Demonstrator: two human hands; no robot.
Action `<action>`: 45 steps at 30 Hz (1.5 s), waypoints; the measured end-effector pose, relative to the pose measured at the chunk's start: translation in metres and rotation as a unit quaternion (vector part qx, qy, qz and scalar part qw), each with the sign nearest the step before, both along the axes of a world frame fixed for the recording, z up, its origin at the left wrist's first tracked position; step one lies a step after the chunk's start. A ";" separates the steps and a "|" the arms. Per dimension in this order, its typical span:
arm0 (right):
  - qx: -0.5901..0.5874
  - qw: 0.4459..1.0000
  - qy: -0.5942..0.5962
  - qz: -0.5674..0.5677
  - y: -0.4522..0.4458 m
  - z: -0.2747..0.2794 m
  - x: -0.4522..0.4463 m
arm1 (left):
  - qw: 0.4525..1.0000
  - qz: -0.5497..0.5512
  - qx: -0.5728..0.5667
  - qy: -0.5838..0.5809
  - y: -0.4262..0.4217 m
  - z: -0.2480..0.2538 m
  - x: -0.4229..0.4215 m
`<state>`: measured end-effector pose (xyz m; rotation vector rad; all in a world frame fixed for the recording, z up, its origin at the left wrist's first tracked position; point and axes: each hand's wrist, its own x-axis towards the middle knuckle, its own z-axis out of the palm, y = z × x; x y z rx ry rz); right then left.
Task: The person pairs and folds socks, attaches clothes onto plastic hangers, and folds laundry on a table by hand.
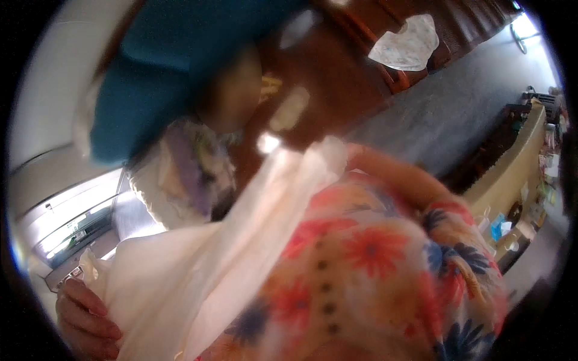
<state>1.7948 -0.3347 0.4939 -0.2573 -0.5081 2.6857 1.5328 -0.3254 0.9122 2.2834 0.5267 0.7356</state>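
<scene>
A thin white cloth [180, 265] is stretched across the front of my floral shirt. At the lower left, my left hand [87, 319] has its fingers curled round one edge of it, beside a ruffled bit of fabric. My right hand [356, 157] is raised at the cloth's upper end, where the fabric is bunched against it. Folds of the cloth cover most of those fingers, but the hand appears closed on the bunched edge. Both ends of the cloth are held up, and its middle hangs in soft folds.
A white bib-shaped piece [406, 45] lies on a glossy brown surface [337, 78] at the top. Blurred lavender and patterned fabric [183, 162] sits beyond the cloth. A large teal shape [150, 84] fills the upper left. A cluttered ledge [512, 168] stands at the right.
</scene>
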 end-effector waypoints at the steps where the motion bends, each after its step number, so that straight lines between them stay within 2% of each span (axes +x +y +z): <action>1: 0.000 1.000 0.003 0.008 -0.001 -0.001 -0.003 | 1.000 0.005 -0.002 0.004 0.000 0.003 0.002; 7: -0.022 0.998 0.038 0.037 -0.003 -0.012 -0.019 | 1.000 -0.001 -0.002 0.012 -0.003 0.008 0.004; 11: -0.066 0.991 0.110 0.029 0.017 -0.042 -0.024 | 1.000 -0.013 -0.012 0.018 -0.003 0.007 0.010; 12: -0.081 0.991 0.106 0.015 0.023 -0.037 -0.019 | 1.000 -0.015 -0.015 0.022 -0.003 0.007 0.011; 14: -0.054 0.995 -0.056 -0.067 0.034 0.035 0.003 | 0.999 -0.014 -0.020 0.028 -0.002 0.009 0.013; 16: -0.104 0.982 0.102 -0.117 0.037 0.026 0.009 | 0.999 -0.015 -0.027 0.035 -0.001 0.012 0.015; 19: -0.113 0.978 -0.030 -0.170 0.031 0.039 0.016 | 0.998 -0.001 -0.038 0.053 -0.002 0.017 0.021; 20: -0.123 0.977 -0.029 -0.170 0.030 0.029 0.016 | 0.996 0.028 -0.039 0.081 -0.002 0.021 0.025; 21: -0.119 0.976 -0.040 -0.178 0.028 0.023 0.019 | 0.974 0.129 -0.051 0.179 -0.006 0.029 0.036; 22: -0.114 0.974 -0.051 -0.188 0.026 0.020 0.023 | 0.975 0.126 -0.050 0.178 -0.009 0.035 0.043; 23: -0.111 0.972 -0.062 -0.196 0.024 0.018 0.027 | 0.953 0.176 -0.072 0.235 -0.012 0.042 0.050; 25: -0.060 0.976 0.007 -0.210 0.018 0.020 0.039 | 0.892 0.273 -0.114 0.343 -0.016 0.052 0.063; 27: -0.049 0.976 0.050 -0.207 0.014 0.019 0.050 | 0.806 0.363 -0.153 0.443 -0.016 0.056 0.069; 28: -0.063 0.976 0.059 -0.198 0.012 0.018 0.055 | 0.946 0.161 -0.115 0.259 -0.004 0.033 0.026; 29: -0.078 0.977 0.067 -0.189 0.010 0.017 0.058 | 0.995 -0.057 -0.066 0.049 0.003 0.018 0.004; 32: -0.084 0.979 0.088 -0.162 0.008 0.021 0.065 | 0.996 -0.062 -0.070 -0.006 0.005 0.010 0.006; 34: -0.064 0.986 0.073 -0.133 0.008 0.017 0.069 | 0.991 -0.108 -0.081 0.018 0.013 0.012 0.006; 37: 0.050 0.995 -0.045 -0.071 0.008 0.031 0.073 | 0.985 -0.146 -0.088 0.031 0.018 0.011 0.006; 40: 0.136 0.974 -0.179 0.005 0.013 0.048 0.068 | 0.984 -0.148 -0.088 0.032 0.017 0.009 0.009; 42: 0.178 0.965 -0.192 0.018 0.018 0.043 0.062 | 0.984 -0.148 -0.089 0.030 0.016 0.008 0.010; 45: 0.225 0.965 -0.132 -0.022 0.027 0.026 0.052 | 0.985 -0.148 -0.089 0.030 0.015 0.009 0.012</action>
